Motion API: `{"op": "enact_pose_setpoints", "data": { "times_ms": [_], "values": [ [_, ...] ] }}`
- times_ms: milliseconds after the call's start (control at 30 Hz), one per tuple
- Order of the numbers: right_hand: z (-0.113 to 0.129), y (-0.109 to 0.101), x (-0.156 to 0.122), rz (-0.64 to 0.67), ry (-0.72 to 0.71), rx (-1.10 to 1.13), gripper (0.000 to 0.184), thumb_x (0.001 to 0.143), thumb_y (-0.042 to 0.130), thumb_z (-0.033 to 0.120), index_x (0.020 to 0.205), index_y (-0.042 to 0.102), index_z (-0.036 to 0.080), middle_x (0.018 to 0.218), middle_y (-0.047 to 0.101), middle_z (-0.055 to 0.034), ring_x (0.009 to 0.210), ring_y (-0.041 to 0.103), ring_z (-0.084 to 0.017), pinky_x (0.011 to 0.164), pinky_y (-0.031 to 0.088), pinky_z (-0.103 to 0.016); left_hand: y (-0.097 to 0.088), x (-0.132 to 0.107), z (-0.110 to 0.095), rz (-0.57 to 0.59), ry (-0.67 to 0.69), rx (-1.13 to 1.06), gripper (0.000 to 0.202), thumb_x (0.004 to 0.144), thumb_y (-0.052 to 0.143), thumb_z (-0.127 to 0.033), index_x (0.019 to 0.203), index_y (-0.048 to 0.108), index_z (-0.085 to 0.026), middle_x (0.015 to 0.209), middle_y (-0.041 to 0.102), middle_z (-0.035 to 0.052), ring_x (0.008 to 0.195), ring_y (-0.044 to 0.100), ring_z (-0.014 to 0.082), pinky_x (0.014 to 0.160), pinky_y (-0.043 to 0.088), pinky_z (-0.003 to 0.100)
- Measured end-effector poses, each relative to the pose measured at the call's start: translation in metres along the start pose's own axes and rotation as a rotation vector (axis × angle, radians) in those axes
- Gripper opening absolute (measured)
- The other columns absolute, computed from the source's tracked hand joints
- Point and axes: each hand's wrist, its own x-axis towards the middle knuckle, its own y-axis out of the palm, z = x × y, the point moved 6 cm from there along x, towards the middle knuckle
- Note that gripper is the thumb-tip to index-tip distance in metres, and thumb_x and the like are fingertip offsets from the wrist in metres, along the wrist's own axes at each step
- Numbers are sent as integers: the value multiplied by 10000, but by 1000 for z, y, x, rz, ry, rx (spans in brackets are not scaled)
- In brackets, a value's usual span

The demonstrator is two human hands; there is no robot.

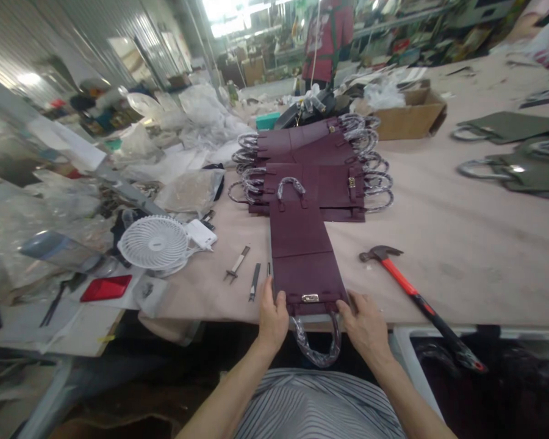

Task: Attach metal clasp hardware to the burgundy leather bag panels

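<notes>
A dark purple leather bag piece (304,256) lies flat along the table, one plastic-wrapped handle (318,344) hanging over the near edge and a metal clasp (310,298) near that end. My left hand (272,317) grips its near left corner, thumb on top. My right hand (365,323) holds the near right corner, fingers curled on the edge. Behind it sits a stack of matching purple bag pieces (311,171) with wrapped handles.
A red-handled hammer (412,286) lies right of the piece. Small metal tools (244,271), a white fan (154,242) and a red phone (106,288) lie to the left. Grey-green bag pieces (516,152) and a cardboard box (409,113) sit further back. A person in red stands far off.
</notes>
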Motion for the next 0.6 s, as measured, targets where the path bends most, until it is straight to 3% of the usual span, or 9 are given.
{"op": "enact_pose_setpoints", "data": {
  "times_ms": [267,600],
  "values": [
    [-9,-4,2,-78,-14,104,459,879,449,507,1097,663,165,904,640,-86,803,564,-228,772,465,-375,15,14,-1,40,-22,-75,598,895,456,-204,1476,429,-64,1536,469,185,1464,405,248,1239,313,385],
    [-14,-8,15,-101,-13,122,441,841,478,493,1056,656,152,919,626,-93,768,548,-215,768,458,-377,24,19,-14,21,-10,-49,505,886,450,-152,1381,540,-108,1504,503,169,1448,421,240,1244,307,397]
  ]
}}
